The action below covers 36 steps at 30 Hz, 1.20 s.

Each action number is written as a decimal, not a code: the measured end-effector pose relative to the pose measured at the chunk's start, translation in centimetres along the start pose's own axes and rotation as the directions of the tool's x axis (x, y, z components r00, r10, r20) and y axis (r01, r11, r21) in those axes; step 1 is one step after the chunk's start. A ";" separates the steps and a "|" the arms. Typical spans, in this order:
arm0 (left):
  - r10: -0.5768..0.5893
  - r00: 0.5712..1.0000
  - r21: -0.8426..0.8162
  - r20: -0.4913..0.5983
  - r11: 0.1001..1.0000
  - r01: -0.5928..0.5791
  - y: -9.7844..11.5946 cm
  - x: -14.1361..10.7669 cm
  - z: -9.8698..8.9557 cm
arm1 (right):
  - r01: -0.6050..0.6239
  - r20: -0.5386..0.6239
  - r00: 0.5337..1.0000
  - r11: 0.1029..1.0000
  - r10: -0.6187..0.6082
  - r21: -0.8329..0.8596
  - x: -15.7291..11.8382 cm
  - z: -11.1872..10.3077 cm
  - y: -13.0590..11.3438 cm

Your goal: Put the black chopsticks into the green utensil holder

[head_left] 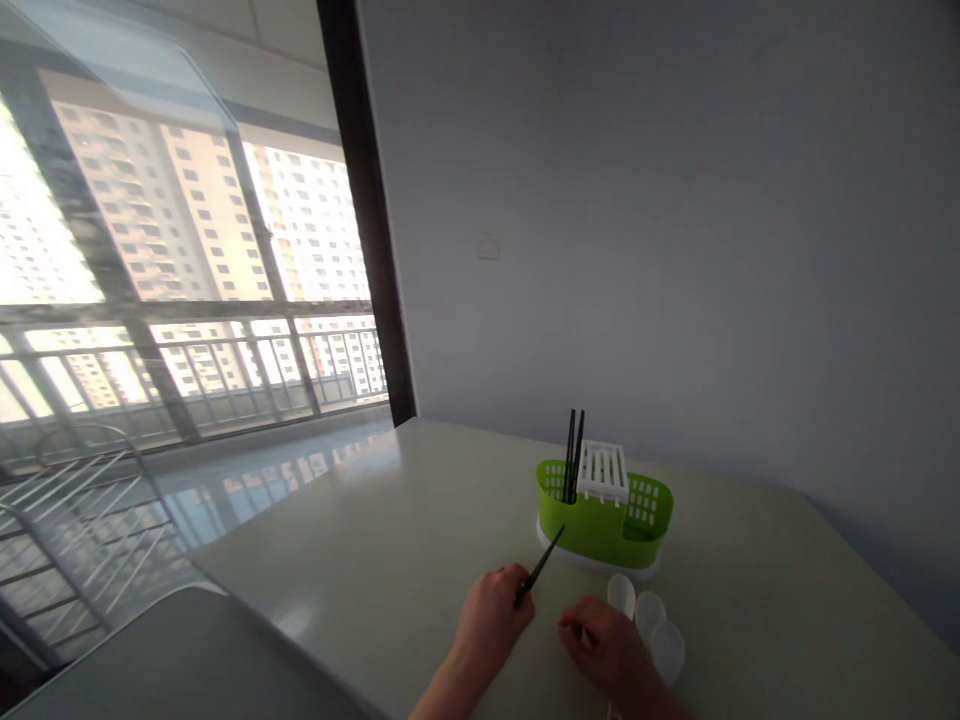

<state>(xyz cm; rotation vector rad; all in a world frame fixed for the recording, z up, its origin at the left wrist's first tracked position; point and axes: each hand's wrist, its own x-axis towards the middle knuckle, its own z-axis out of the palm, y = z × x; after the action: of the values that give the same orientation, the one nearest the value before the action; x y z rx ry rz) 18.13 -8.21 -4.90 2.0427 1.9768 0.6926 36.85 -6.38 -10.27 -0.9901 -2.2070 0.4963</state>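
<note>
My left hand (pixel 492 607) is closed around a black chopstick (pixel 544 563), whose thin end points up and away toward the holder; whether a second one lies against it I cannot tell. Just to the right, my right hand (pixel 606 643) rests low over the table with its fingers curled in, and no object shows between them. Beside it lie white spoons (pixel 667 650), partly covered by the hand. Beyond both hands stands a green utensil holder (pixel 600 530) on a white base. Two black chopsticks (pixel 571 460) stand upright in its left compartment.
A white slatted rack (pixel 604 470) sits across the holder's middle. The pale table (pixel 360 560) reaches to a grey wall (pixel 637 250) behind. At the lower left is a grey chair (pixel 172 660), with a metal rack (pixel 97 540) and tall window beyond.
</note>
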 end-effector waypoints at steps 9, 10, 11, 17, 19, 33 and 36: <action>-0.053 0.988 -0.641 -0.145 0.766 -0.053 4.2 0.4 0.3 | -0.019 0.112 0.994 0.998 0.013 0.059 -0.3 0.8 0.1; -0.047 0.988 -0.659 -0.146 0.749 -0.062 4.3 0.3 0.4 | -0.017 0.092 0.996 0.999 0.014 0.037 -0.3 0.8 0.2; -0.032 0.989 -0.668 -0.145 0.740 -0.074 4.3 0.3 0.5 | -0.013 0.072 0.997 1.000 0.012 0.017 -0.2 0.8 0.2; 0.106 0.994 -0.746 -0.006 0.661 -0.075 3.5 -0.1 -0.5 | 0.004 0.049 0.999 1.000 -0.003 -0.017 0.1 0.5 0.4; 0.120 0.992 -0.777 0.040 0.628 -0.045 3.2 0.0 -1.0 | 0.010 0.065 0.998 1.000 -0.010 -0.002 0.0 0.6 0.5; 0.176 0.984 -0.679 0.030 0.726 -0.109 3.6 0.4 -2.5 | 0.009 0.086 0.996 1.000 -0.011 0.020 0.0 0.9 1.1; 0.171 0.982 -0.691 -0.085 0.700 -0.182 4.1 1.8 -5.9 | -0.016 0.055 0.998 0.998 0.012 0.063 0.0 0.4 0.9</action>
<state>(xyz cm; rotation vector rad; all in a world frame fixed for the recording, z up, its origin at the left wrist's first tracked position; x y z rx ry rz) 18.97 -7.72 2.41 1.7291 1.2153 1.2660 37.05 -5.85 -11.08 -0.9702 -2.2200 0.6024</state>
